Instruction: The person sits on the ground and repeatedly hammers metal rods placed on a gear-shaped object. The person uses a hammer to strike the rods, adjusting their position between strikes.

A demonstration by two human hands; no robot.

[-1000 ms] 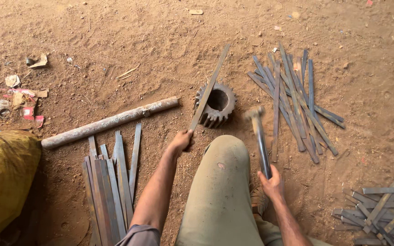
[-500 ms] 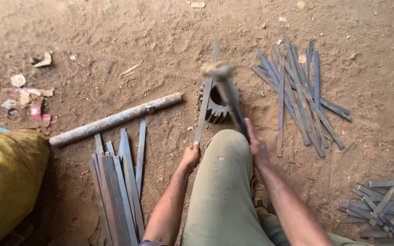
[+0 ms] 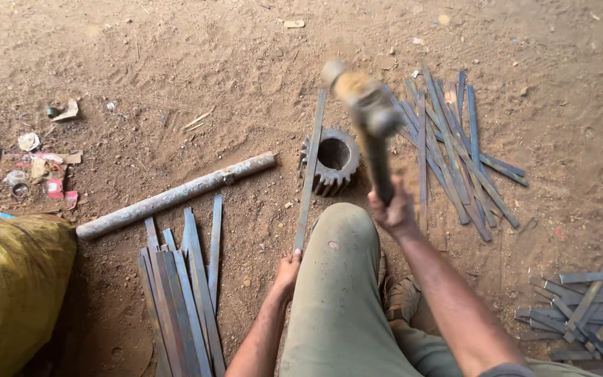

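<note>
Head cam, looking down at dirt floor (image 3: 176, 63).

Right hand (image 3: 393, 209) at approx 1 o'clock of knee (image 3: 336, 230), fingers wrapped tight round handle of hammer (image 3: 368, 112). Hammer raised, head up near 12 o'clock, motion-blurred; hangs above gear, not touching it.

Left hand (image 3: 289, 267) low at 9 o'clock side of knee, fingers closed on near end of long flat metal strip (image 3: 311, 167). Strip runs up toward 12 o'clock, lying across left rim of gear (image 3: 333, 160), far end past gear on the dirt.

Gear: toothed steel wheel w/ round bore, flat on floor just beyond knee.

Round metal bar (image 3: 176, 197) on dirt at 10 o'clock of knee, slanted, right end near gear but apart from it.

Stack of flat strips (image 3: 179, 293) at 8 o'clock, beside left forearm, roughly parallel.

Loose heap of strips (image 3: 455, 153) at 2 o'clock, crossed over one another, just right of gear.

Another heap of strips (image 3: 587, 300) at 4 o'clock, partly cut by frame edge.

Yellow sack (image 3: 12, 293) at 8 o'clock, far left edge.

Litter scraps (image 3: 36, 167) at 10 o'clock, well apart from the hands.
</note>
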